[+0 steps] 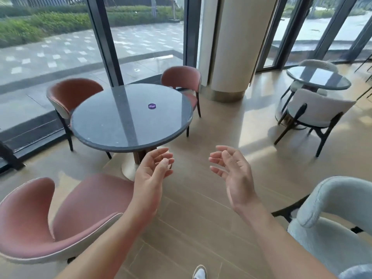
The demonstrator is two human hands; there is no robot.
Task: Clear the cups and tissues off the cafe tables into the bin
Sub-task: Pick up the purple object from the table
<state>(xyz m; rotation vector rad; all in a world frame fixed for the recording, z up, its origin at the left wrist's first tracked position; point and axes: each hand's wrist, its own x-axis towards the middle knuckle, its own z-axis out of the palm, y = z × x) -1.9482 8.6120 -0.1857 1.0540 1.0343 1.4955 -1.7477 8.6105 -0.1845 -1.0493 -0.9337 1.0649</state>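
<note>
Hands: left hand (155, 170) and right hand (231, 172) held apart, palms facing, fingers loosely curled, holding nothing | round dark-grey stone cafe table (112, 125) just beyond the left hand | small purple round disc (152, 106) lies on its top | second round grey table (302, 75) far right, well apart | pink upholstered chair (80, 214) under the left forearm

Purple item (152, 106) on table (112, 125) too small, perhaps lid.

Bright window daylight glares off floor (edges bend, slightly soft).
</note>
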